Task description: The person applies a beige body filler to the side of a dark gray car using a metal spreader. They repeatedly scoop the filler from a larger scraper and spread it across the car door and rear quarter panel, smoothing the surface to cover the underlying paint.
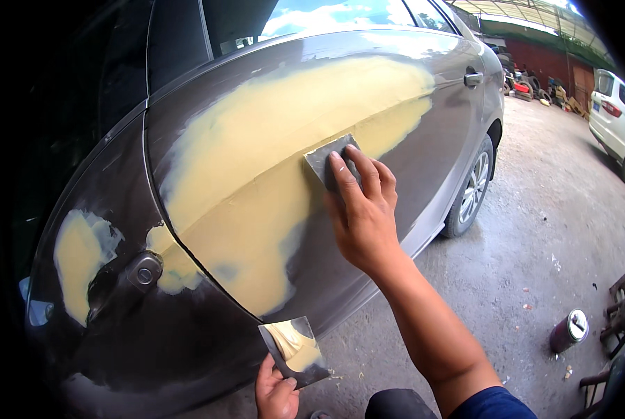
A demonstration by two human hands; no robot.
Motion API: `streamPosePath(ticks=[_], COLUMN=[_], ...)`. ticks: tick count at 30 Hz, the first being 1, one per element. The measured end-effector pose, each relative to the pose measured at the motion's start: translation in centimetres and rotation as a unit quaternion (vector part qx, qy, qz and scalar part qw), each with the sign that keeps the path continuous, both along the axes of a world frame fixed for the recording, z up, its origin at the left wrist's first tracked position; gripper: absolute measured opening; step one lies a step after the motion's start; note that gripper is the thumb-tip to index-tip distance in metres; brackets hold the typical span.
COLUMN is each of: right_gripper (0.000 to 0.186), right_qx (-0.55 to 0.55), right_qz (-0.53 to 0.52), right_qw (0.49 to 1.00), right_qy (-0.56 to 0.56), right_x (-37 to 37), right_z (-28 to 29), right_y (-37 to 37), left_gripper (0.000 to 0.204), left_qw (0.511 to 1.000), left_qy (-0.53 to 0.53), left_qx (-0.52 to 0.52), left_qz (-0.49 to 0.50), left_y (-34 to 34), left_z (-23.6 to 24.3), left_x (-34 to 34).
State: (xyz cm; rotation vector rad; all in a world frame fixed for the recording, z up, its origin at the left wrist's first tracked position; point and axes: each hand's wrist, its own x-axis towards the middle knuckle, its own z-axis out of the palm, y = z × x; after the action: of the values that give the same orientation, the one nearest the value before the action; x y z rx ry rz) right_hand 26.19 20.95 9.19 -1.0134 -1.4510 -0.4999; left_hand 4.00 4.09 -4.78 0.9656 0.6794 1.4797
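Observation:
A dark car door [396, 181] carries a broad patch of pale yellow body filler [277, 126]. My right hand [368, 209] pinches a dark, square filler spreader [326, 159], its far edge against the filler along the door's crease. Low in front, my left hand [276, 392] grips a second dark square plate [311, 371], with a mound of yellow filler [293, 342] on its upper face. Smaller filler patches lie on the front door at left, around its handle recess [145, 271].
A wheel [474, 188] stands at the car's far end. On the concrete floor to the right are a paint can [569, 331] and a dark stool [623, 307]. A white car [616, 126] is parked beyond, with piled tyres [525, 87] at the back wall.

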Motion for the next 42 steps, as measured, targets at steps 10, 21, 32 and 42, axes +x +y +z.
streamPosePath(ticks=[10,21,32,42], right_gripper=[0.051,0.048,0.046,0.046], right_qx=[0.021,0.029,0.015,0.005], right_qz=[0.004,0.000,-0.005,0.001], right_qw=[1.000,0.999,1.000,1.000], right_qy=[0.009,0.014,0.004,-0.007], right_x=[-0.8,-0.6,-0.2,0.2], right_z=[0.1,0.2,-0.2,-0.6], right_y=[1.2,0.8,-0.2,0.1], left_gripper=[0.077,0.078,0.079,0.078], left_qw=[1.000,1.000,1.000,1.000], left_qy=[-0.002,-0.004,-0.001,-0.007], left_qx=[-0.002,0.000,-0.003,-0.001], left_qz=[0.003,0.002,0.003,0.007], left_y=[0.4,0.4,0.1,0.0], left_z=[-0.5,-0.5,-0.5,-0.4], left_x=[-0.3,-0.2,-0.4,-0.4])
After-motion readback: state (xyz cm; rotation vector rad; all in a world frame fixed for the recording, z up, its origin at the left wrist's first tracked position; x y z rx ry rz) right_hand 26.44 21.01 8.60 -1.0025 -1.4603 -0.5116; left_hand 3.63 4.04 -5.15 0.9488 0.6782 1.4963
